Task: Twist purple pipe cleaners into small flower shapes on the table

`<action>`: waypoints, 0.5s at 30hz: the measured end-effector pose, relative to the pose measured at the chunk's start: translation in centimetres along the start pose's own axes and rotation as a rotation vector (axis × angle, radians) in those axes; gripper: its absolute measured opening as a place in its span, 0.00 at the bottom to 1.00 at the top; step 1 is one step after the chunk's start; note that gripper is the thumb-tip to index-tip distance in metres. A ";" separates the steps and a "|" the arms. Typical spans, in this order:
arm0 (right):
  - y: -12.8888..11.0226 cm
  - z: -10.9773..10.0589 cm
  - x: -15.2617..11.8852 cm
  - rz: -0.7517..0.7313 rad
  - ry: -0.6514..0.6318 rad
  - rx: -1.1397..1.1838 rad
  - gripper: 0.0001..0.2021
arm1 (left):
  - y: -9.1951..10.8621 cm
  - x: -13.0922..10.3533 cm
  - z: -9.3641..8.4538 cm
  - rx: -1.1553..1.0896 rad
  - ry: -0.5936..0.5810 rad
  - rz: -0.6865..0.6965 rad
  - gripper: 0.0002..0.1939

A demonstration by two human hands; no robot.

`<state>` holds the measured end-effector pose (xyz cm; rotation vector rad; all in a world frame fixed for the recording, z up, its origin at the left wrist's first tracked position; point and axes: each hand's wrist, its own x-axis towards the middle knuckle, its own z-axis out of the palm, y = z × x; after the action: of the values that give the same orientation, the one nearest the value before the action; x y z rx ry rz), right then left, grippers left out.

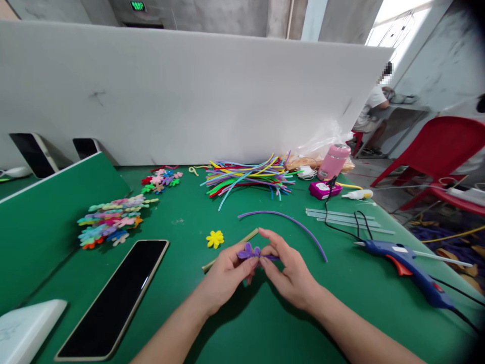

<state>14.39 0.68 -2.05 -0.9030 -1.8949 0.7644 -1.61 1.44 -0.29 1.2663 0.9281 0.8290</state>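
Observation:
Between my two hands, above the green table, is a purple pipe cleaner (246, 252) bent into several petal-like loops. My left hand (229, 270) pinches the looped part between thumb and fingers. On the other side, my right hand (286, 268) is closed on the same pipe cleaner near its straight tail, with the index finger stretched out. An olive-coloured strip (210, 265) lies behind my hands and is partly covered by them. A yellow pipe-cleaner flower (215, 239) rests left of them. Beyond my right hand curves a loose purple pipe cleaner (293, 220).
A heap of coloured pipe cleaners (250, 178) lies at the back. Finished flowers (113, 218) are stacked at left, behind a large phone (117, 298). To the right are glue sticks (344, 218), a blue glue gun (409, 268) with cables, and a pink bottle (334, 162).

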 end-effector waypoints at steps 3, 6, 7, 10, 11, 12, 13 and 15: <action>-0.4 -0.1 0.0 0.031 -0.051 0.101 0.25 | 0.1 -0.1 -0.7 0.095 -0.099 0.003 0.09; -0.9 -0.2 0.2 0.187 -0.100 0.335 0.27 | 0.4 -0.1 -1.4 0.169 -0.178 -0.008 0.10; -1.1 -0.2 0.3 0.251 -0.118 0.427 0.27 | 0.5 -0.2 -1.6 0.166 -0.200 -0.015 0.10; -1.4 -0.1 0.4 0.413 -0.161 0.691 0.28 | 0.6 -0.3 -2.0 0.104 -0.274 -0.036 0.11; -1.4 0.0 0.4 0.449 -0.177 0.761 0.29 | 0.5 -0.3 -2.2 0.084 -0.300 -0.048 0.11; -1.4 0.1 0.4 0.477 -0.198 0.816 0.29 | 0.4 -0.3 -2.3 0.068 -0.323 -0.064 0.11; -1.4 0.2 0.4 0.495 -0.220 0.854 0.29 | 0.2 -0.2 -2.4 0.052 -0.342 -0.081 0.10; -1.3 0.5 0.2 0.500 -0.234 0.861 0.29 | -0.2 -0.1 -2.4 -0.002 -0.340 -0.107 0.10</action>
<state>13.53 0.07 -1.13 -0.7273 -1.2818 1.8649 -3.88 2.31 -0.62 1.2950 0.7133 0.5102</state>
